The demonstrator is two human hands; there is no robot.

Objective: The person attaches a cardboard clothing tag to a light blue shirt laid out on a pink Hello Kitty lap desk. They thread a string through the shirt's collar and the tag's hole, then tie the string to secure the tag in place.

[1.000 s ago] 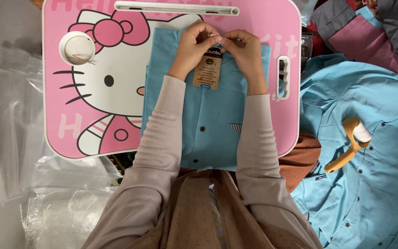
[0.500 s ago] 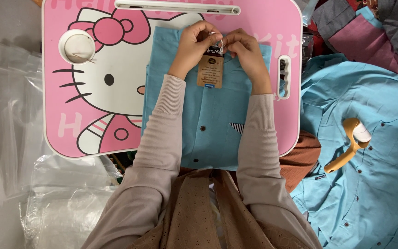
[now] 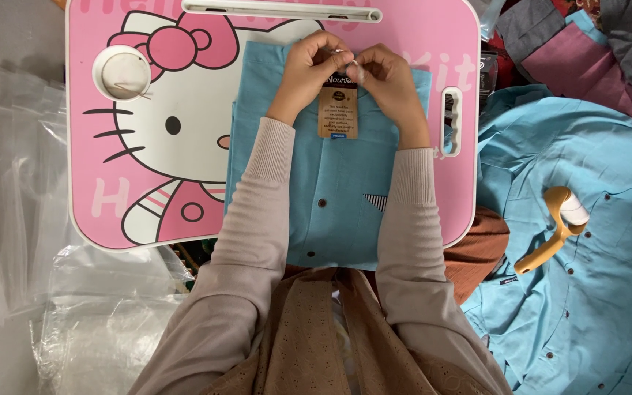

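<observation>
A folded light blue shirt [image 3: 330, 197] with dark buttons lies on a pink lap table [image 3: 148, 175] printed with a cartoon cat. My left hand [image 3: 309, 69] and my right hand [image 3: 389, 80] meet at the shirt's collar. Together they pinch the top of a brown cardboard hang tag [image 3: 338, 111], which hangs flat over the shirt's button line. A small silvery pin or loop shows between my fingertips. My beige sleeves cover both sides of the shirt.
A round cup recess [image 3: 121, 73] sits in the table's left corner. Clear plastic bags [image 3: 31, 219] lie at the left. More blue shirts [image 3: 587, 292] are spread at the right, with a lint roller [image 3: 559, 223] on them. Grey and pink clothes [image 3: 579, 51] are piled upper right.
The tag has straightened from tilted to upright on the shirt. My hands have stayed at the collar, with the fingertips drawn closer over the tag's top.
</observation>
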